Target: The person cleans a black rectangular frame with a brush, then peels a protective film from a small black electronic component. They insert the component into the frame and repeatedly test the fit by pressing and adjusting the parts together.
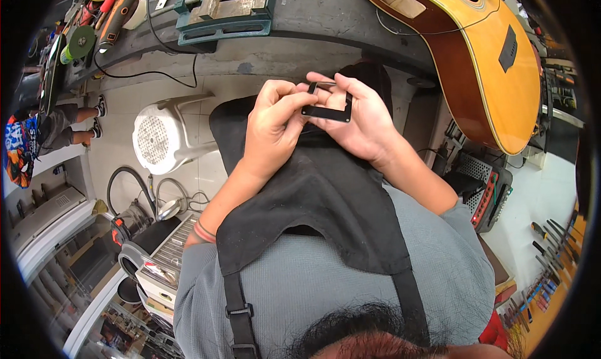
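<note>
Above my lap, both hands hold a small black rectangular frame (328,113) with an open middle and tiny holes at its corners. My left hand (272,124) pinches its left side between thumb and fingers. My right hand (366,124) lies palm up beneath it, its curled fingers and thumb around the right and far sides. Part of my right fingers shows through the opening. At the far right, an acoustic guitar body (479,58) rests on the dark workbench (325,18), with a rectangular cutout in its brown side and a thin cable lying across it.
A green vise (225,30) with wooden jaws sits on the bench. Hand tools and a green-edged disc (80,44) crowd its left end. On the floor stands a white plastic stool (156,137). A person (53,130) is at far left. An amplifier-like box (485,187) stands right.
</note>
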